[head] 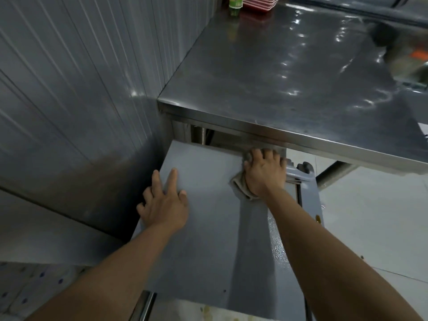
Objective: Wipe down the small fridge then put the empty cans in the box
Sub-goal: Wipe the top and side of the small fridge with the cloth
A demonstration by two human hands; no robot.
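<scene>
Fridge (pixel 203 228) top: left hand (pixel 162 205) flat; right hand (pixel 264 174) presses half-hidden cloth (pixel 238 184).

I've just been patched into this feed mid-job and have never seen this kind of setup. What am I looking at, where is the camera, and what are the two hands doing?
There is no machine here: a person works with bare hands, and the one picture comes from a wide-angle camera worn on their head, looking forward and down. The grey flat surface below is the top of the small fridge, which stands partly under a steel table. The right hand presses a cloth onto the far part of the fridge top, near the table's edge. The left hand rests flat on the fridge top, fingers spread, holding nothing. At the far end of the table stand a green bottle and a stack of red trays. No cans or box show in this view.
</scene>
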